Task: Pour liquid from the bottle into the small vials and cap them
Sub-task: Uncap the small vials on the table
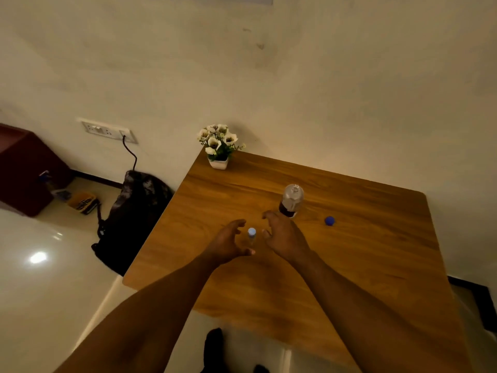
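Note:
A small clear vial (251,236) with a pale blue cap stands upright on the wooden table (349,251). My left hand (230,242) hovers just left of it, fingers spread, holding nothing. My right hand (285,235) is just right of it, fingers also apart and empty. Neither hand touches the vial. Behind my right hand stands an uncapped clear bottle (291,200) with dark liquid low in it. Its blue cap (329,221) lies on the table to the right.
A white pot of artificial flowers (219,146) sits at the table's far left corner against the wall. On the floor to the left are a dark backpack (131,219), a cable to a wall socket (107,130) and a dark red cabinet (24,168).

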